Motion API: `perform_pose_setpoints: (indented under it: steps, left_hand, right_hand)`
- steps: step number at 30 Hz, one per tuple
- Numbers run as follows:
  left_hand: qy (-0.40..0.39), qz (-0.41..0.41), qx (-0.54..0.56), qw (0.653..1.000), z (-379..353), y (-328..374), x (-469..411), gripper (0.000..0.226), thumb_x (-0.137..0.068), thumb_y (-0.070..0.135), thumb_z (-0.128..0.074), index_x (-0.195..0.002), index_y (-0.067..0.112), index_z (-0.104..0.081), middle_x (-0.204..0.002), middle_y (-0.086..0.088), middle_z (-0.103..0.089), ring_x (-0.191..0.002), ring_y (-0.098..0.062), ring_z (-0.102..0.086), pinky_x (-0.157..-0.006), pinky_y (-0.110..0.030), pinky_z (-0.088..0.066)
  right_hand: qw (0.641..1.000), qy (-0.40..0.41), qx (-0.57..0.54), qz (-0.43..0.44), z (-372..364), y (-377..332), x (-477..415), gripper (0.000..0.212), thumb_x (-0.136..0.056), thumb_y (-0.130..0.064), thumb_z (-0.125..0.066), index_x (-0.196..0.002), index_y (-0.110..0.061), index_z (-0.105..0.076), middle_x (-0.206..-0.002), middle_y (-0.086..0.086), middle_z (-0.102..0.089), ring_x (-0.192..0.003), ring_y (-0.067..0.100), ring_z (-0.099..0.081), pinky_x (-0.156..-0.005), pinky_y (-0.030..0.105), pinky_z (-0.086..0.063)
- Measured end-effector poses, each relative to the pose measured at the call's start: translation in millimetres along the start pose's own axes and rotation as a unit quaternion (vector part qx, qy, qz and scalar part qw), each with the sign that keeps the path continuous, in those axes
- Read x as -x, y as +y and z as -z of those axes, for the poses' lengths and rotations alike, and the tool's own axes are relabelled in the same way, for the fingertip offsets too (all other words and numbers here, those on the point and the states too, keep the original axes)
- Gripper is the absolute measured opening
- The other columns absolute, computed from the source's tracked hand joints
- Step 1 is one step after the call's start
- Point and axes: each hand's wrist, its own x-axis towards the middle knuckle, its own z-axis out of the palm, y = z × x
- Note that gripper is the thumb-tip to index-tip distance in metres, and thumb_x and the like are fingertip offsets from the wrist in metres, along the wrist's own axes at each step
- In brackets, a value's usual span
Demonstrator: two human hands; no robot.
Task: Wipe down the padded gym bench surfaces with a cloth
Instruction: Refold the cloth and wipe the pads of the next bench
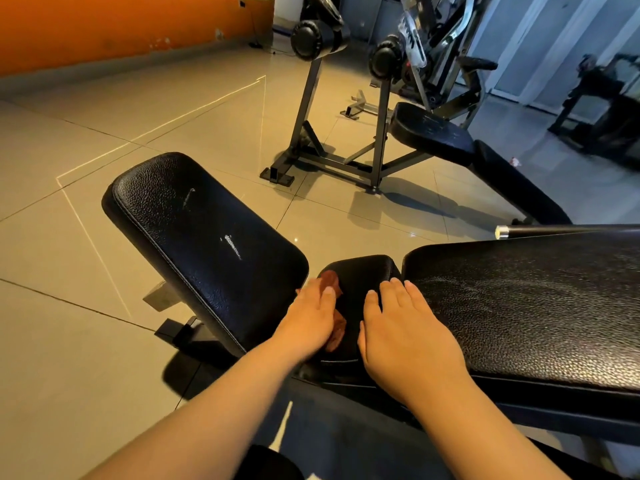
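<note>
Three black, pebble-grained cushions lay close before the person: a tilted left pad (194, 230) marked with two white scuffs (232, 245), a small middle pad (363, 271), and a broad right pad (519, 306). One crumpled reddish-brown cloth (330, 280) lay on the left side of the small middle pad, mostly covered by the left hand (311, 317). That hand's fingers were straight and pressed flat on the cloth rather than curled around it. The right hand (405, 334) rested palm-down across the middle pad's right edge, fingers relaxed and slightly spread, and held nothing. Beyond, on the beige tiled floor (104, 133), stood one grey metal stand (382, 133) carrying two round black rollers (311, 39), beside another black padded bench (433, 133) and near an orange wall (121, 26).
</note>
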Motion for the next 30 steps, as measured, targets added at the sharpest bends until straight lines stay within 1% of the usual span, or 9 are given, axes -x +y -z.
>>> perform_pose_setpoints:
  steps: [2, 6, 10, 13, 17, 19, 24, 27, 30]
  left_hand:
    - [0.009, -0.023, -0.014, 1.0, -5, 4, 8, 0.046, -0.105, 0.036, -0.027, -0.149, 0.028, -0.035, -0.146, 0.0, -0.046, -0.129, -0.019, -0.047, -0.106, -0.039, -0.039]
    - [-0.017, -0.111, 0.032, 0.993, -4, -17, 57, 0.055, -0.1, 0.051, -0.024, -0.154, 0.04, -0.023, -0.152, 0.017, -0.038, -0.138, 0.0, -0.038, -0.115, -0.032, -0.034]
    - [-0.019, -0.042, 0.018, 0.999, -1, -11, 0, 0.042, -0.104, 0.039, -0.028, -0.145, 0.034, -0.036, -0.136, 0.002, -0.054, -0.12, -0.012, -0.053, -0.101, -0.033, -0.042]
    - [-0.014, 0.019, -0.006, 1.0, -8, 22, -24, 0.051, -0.105, 0.037, -0.029, -0.153, 0.02, -0.024, -0.153, -0.009, -0.036, -0.136, -0.026, -0.038, -0.111, -0.041, -0.033]
    - [-0.066, -0.081, 0.022, 0.994, -6, 15, 21, 0.055, -0.106, 0.038, -0.031, -0.158, 0.031, -0.012, -0.162, 0.006, -0.02, -0.148, -0.011, -0.022, -0.122, -0.039, -0.022]
    - [-0.077, -0.091, 0.024, 0.993, 0, 0, 21, 0.054, -0.106, 0.041, -0.031, -0.157, 0.034, -0.015, -0.161, 0.005, -0.026, -0.146, -0.011, -0.028, -0.121, -0.04, -0.026]
    - [-0.032, 0.0, -0.043, 0.999, -5, 22, -36, 0.044, -0.106, 0.03, -0.03, -0.146, 0.013, -0.037, -0.148, -0.013, -0.041, -0.13, -0.029, -0.045, -0.11, -0.046, -0.038]
    - [-0.063, -0.077, 0.012, 0.995, -12, 26, -26, 0.052, -0.103, 0.043, -0.034, -0.153, 0.031, -0.026, -0.154, -0.001, -0.039, -0.137, -0.019, -0.042, -0.113, -0.043, -0.037]
    - [-0.103, -0.128, 0.012, 0.986, -10, 6, -15, 0.057, -0.098, 0.053, -0.033, -0.152, 0.04, -0.022, -0.152, 0.003, -0.041, -0.134, -0.013, -0.045, -0.111, -0.039, -0.04]
  right_hand:
    - [1.0, 0.013, 0.004, -0.003, -2, 0, 0, 0.063, -0.09, -0.031, -0.028, -0.119, 0.009, -0.067, -0.119, 0.034, -0.064, -0.115, 0.045, -0.062, -0.102, 0.055, -0.05]
    - [1.0, 0.026, -0.007, -0.004, -6, -1, -2, 0.062, -0.089, -0.031, -0.031, -0.117, 0.011, -0.067, -0.118, 0.035, -0.064, -0.114, 0.046, -0.063, -0.1, 0.056, -0.051]
    - [0.999, 0.034, -0.006, 0.008, -8, 0, -4, 0.063, -0.088, -0.031, -0.031, -0.118, 0.011, -0.067, -0.118, 0.034, -0.064, -0.114, 0.044, -0.063, -0.1, 0.055, -0.051]
    - [0.999, 0.036, -0.015, 0.007, -9, 0, -6, 0.063, -0.087, -0.032, -0.031, -0.117, 0.01, -0.068, -0.117, 0.032, -0.066, -0.113, 0.042, -0.065, -0.099, 0.054, -0.052]
    - [0.998, 0.052, -0.023, 0.001, -11, -1, -8, 0.063, -0.085, -0.033, -0.034, -0.114, 0.01, -0.069, -0.115, 0.031, -0.067, -0.111, 0.041, -0.066, -0.099, 0.053, -0.053]
    - [0.998, 0.052, -0.021, -0.003, -11, -1, -8, 0.064, -0.084, -0.032, -0.033, -0.115, 0.011, -0.069, -0.116, 0.031, -0.067, -0.112, 0.041, -0.066, -0.1, 0.053, -0.052]
    - [0.998, 0.059, -0.026, 0.001, -8, -1, -6, 0.055, -0.081, -0.029, -0.041, -0.116, 0.004, -0.068, -0.119, 0.024, -0.068, -0.117, 0.035, -0.064, -0.107, 0.049, -0.048]
    - [0.997, 0.07, -0.01, -0.025, -10, -1, -8, 0.05, -0.075, -0.023, -0.064, -0.115, 0.007, -0.069, -0.118, 0.028, -0.067, -0.117, 0.039, -0.064, -0.107, 0.051, -0.046]
    - [0.996, 0.061, -0.013, -0.068, -11, -5, -7, 0.059, -0.082, -0.028, -0.043, -0.111, 0.018, -0.065, -0.117, 0.04, -0.062, -0.115, 0.051, -0.061, -0.105, 0.062, -0.043]
